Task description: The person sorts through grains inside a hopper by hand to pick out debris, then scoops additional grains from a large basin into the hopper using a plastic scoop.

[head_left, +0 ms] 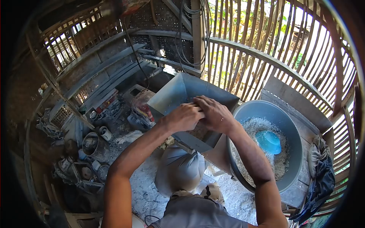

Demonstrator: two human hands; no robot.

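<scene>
Nearest my lens is a grey shirt (195, 214). Ahead of it, over the open metal hopper (171, 98), I see the left hand (185, 117) and right hand (216, 113) touching, fingers partly curled; I can't tell whether they grip anything. The hopper stands beside a grey basin (295, 152) of pale grains (283, 167), where a blue bowl (268, 142) rests.
</scene>
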